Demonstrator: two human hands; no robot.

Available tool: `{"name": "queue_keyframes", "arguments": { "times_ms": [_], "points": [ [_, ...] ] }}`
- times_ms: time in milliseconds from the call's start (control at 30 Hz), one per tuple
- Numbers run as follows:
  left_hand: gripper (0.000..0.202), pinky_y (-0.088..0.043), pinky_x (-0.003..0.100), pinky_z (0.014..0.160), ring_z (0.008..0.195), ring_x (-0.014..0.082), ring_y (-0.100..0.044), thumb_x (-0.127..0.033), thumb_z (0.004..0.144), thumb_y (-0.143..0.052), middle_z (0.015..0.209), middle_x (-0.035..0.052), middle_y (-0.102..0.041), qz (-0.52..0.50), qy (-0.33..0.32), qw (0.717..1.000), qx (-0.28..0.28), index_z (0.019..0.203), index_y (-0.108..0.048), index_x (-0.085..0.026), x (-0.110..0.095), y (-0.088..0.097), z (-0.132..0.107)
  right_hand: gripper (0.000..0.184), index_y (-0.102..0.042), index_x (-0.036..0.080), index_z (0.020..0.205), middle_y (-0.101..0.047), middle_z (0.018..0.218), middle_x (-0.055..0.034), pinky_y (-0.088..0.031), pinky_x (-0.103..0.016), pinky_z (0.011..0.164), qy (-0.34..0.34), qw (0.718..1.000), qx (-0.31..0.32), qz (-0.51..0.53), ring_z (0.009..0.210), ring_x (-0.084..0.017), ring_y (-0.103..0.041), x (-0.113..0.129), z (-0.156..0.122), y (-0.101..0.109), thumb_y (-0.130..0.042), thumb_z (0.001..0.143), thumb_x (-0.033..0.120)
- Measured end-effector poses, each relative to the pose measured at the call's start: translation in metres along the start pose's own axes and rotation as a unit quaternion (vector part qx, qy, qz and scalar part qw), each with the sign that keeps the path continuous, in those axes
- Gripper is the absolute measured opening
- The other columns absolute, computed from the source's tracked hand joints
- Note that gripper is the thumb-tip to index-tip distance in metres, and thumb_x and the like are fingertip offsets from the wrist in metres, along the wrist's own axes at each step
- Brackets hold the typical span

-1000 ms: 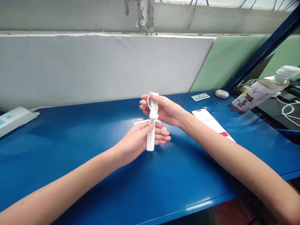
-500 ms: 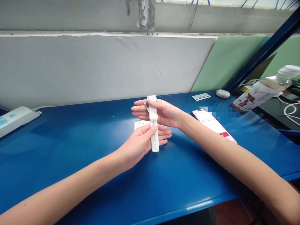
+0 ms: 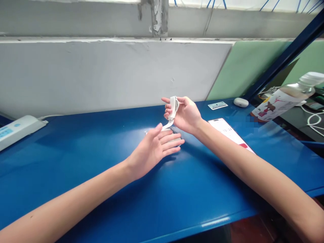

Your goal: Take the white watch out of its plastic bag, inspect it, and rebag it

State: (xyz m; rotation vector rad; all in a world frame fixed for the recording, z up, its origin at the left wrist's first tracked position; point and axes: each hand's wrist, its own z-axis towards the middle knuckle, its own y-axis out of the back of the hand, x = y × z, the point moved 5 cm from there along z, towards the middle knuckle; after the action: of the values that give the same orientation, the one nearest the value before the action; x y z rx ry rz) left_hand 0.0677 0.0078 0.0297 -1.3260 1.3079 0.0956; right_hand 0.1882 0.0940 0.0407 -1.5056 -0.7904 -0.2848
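A white wristwatch [image 3: 173,107] with a pale strap is gripped by my right hand [image 3: 186,114], its fingers curled around the case end. The loose strap end hangs down toward my left hand [image 3: 154,148]. That hand is palm up with its fingers spread, just below the strap; whether strap and thumb touch is unclear. Behind my left fingers, a small clear packet [image 3: 174,131] lies on the table, mostly hidden.
On the blue table [image 3: 76,141] a phone [image 3: 227,131] showing a timer lies beside my right forearm. Farther back are a card [image 3: 217,105] and a white earbud case [image 3: 240,102]. A tilted bottle [image 3: 283,98] is at right, a white power strip [image 3: 21,130] at left.
My left hand has let go of the strap and opened. My right hand has lifted the watch up and to the right, turning it, and its fingers have curled around it.
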Motion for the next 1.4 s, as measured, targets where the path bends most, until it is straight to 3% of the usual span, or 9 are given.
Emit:
{"name": "queue_keyframes", "arguments": {
  "times_ms": [133, 233, 367, 467, 600, 733, 967, 1133, 1400],
  "points": [
    [0.035, -0.036, 0.046, 0.116, 0.137, 0.034, -0.049, -0.023, 0.089, -0.06, 0.135, 0.0224, -0.062, 0.022, -0.089, 0.996, -0.006, 0.117, -0.065, -0.004, -0.012, 0.009, 0.007, 0.02, -0.069, 0.017, 0.092, -0.06, 0.07, 0.0005, -0.053, -0.023, 0.071, 0.008, 0.994, 0.059, -0.088, 0.067, -0.011, -0.059, -0.006, -0.005, -0.007, -0.06, 0.093, 0.036],
    [0.027, -0.038, 0.044, 0.116, 0.134, 0.0313, -0.052, -0.017, 0.09, -0.06, 0.132, 0.0173, -0.066, 0.058, -0.112, 0.992, -0.002, 0.114, -0.068, -0.007, -0.017, 0.012, 0.011, 0.024, -0.073, 0.021, 0.085, -0.066, 0.077, -0.0002, -0.051, -0.023, 0.066, 0.077, 0.966, 0.088, -0.23, 0.071, -0.012, -0.059, -0.007, -0.013, -0.015, -0.078, 0.079, 0.043],
    [0.025, -0.046, 0.042, 0.109, 0.123, 0.0295, -0.062, -0.022, 0.091, -0.068, 0.125, 0.0134, -0.07, 0.123, -0.102, 0.987, -0.002, 0.115, -0.07, -0.012, -0.015, 0.009, 0.013, 0.025, -0.077, 0.022, 0.084, -0.065, 0.076, 0.0006, -0.045, -0.023, 0.058, 0.162, 0.922, 0.078, -0.343, 0.067, -0.011, -0.054, -0.003, -0.019, -0.022, -0.081, 0.075, 0.044],
    [0.029, -0.05, 0.042, 0.104, 0.119, 0.0289, -0.065, -0.021, 0.088, -0.073, 0.122, 0.0109, -0.07, 0.161, -0.11, 0.981, -0.009, 0.116, -0.069, -0.015, -0.013, 0.008, 0.011, 0.025, -0.077, 0.022, 0.083, -0.066, 0.078, 0.0004, -0.045, -0.023, 0.057, 0.18, 0.91, 0.063, -0.369, 0.069, -0.012, -0.055, -0.002, -0.018, -0.02, -0.08, 0.075, 0.045],
    [0.024, -0.051, 0.041, 0.101, 0.106, 0.0239, -0.069, -0.023, 0.087, -0.074, 0.109, 0.009, -0.073, 0.181, -0.11, 0.977, -0.031, 0.109, -0.07, -0.014, -0.012, 0.014, 0.011, 0.026, -0.077, 0.023, 0.089, -0.072, 0.09, -0.0022, -0.05, -0.025, 0.064, 0.152, 0.921, 0.063, -0.353, 0.08, -0.015, -0.062, -0.005, -0.013, -0.014, -0.078, 0.077, 0.046],
    [0.022, -0.053, 0.04, 0.097, 0.09, 0.0196, -0.07, -0.028, 0.094, -0.065, 0.094, 0.0087, -0.074, 0.157, -0.089, 0.983, -0.025, 0.106, -0.071, -0.01, -0.008, 0.017, 0.013, 0.018, -0.076, 0.022, 0.093, -0.076, 0.103, -0.0045, -0.054, -0.033, 0.091, 0.09, 0.951, 0.13, -0.264, 0.105, -0.02, -0.067, -0.01, -0.011, -0.015, -0.072, 0.085, 0.037],
    [0.027, -0.052, 0.045, 0.1, 0.111, 0.0308, -0.069, -0.033, 0.097, -0.063, 0.111, 0.0197, -0.074, 0.153, -0.021, 0.987, 0.034, 0.108, -0.067, -0.008, 0.001, 0.009, 0.01, 0.041, -0.074, 0.016, 0.105, -0.075, 0.116, -0.0096, -0.045, -0.038, 0.108, -0.077, 0.96, 0.214, -0.162, 0.114, -0.023, -0.067, -0.018, -0.016, -0.023, -0.043, 0.098, 0.043],
    [0.024, -0.057, 0.042, 0.092, 0.101, 0.0295, -0.074, -0.031, 0.099, -0.058, 0.108, 0.0185, -0.075, 0.138, 0.002, 0.99, 0.016, 0.108, -0.066, -0.009, 0.002, 0.01, 0.009, 0.05, -0.073, 0.018, 0.109, -0.074, 0.119, -0.009, -0.046, -0.039, 0.108, -0.074, 0.96, 0.206, -0.177, 0.117, -0.024, -0.066, -0.013, -0.02, -0.027, -0.037, 0.099, 0.052],
    [0.027, -0.054, 0.043, 0.096, 0.103, 0.0295, -0.073, -0.033, 0.101, -0.053, 0.106, 0.0189, -0.076, 0.139, -0.002, 0.99, 0.0, 0.102, -0.068, -0.01, 0.002, 0.012, 0.009, 0.049, -0.072, 0.024, 0.111, -0.071, 0.126, -0.007, -0.051, -0.042, 0.103, -0.048, 0.948, 0.206, -0.238, 0.125, -0.027, -0.062, -0.009, -0.021, -0.027, -0.047, 0.092, 0.061]
  ]
}}
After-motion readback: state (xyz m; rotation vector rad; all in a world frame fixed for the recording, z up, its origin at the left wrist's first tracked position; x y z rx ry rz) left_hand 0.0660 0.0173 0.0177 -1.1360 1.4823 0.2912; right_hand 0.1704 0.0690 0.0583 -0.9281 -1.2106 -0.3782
